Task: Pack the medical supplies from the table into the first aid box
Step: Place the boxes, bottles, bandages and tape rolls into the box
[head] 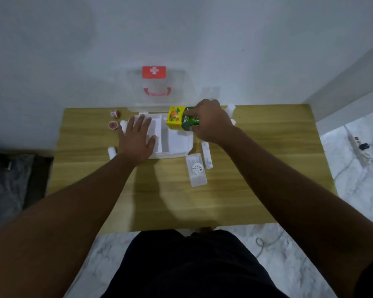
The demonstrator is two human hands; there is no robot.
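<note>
The white first aid box (pixel 179 150) stands open on the wooden table (pixel 256 168), its clear lid (pixel 154 82) with a red cross label leaning against the wall. My right hand (pixel 211 122) grips a yellow and green carton (pixel 178 118) over the box's back right compartment. My left hand (pixel 137 140) lies flat with spread fingers on the box's left side. Left of the box are two pink tape rolls (pixel 113 125), (pixel 115 113) and a white roll (pixel 112 152). A clear packet (pixel 196 172) and a white stick pack (pixel 207 154) lie right of the box.
The table stands against a white wall. More white items (pixel 230 108) sit behind my right hand. A power strip and cables (pixel 363 146) lie on the marble floor to the right. Dark fabric (pixel 9 179) sits on the floor at the left.
</note>
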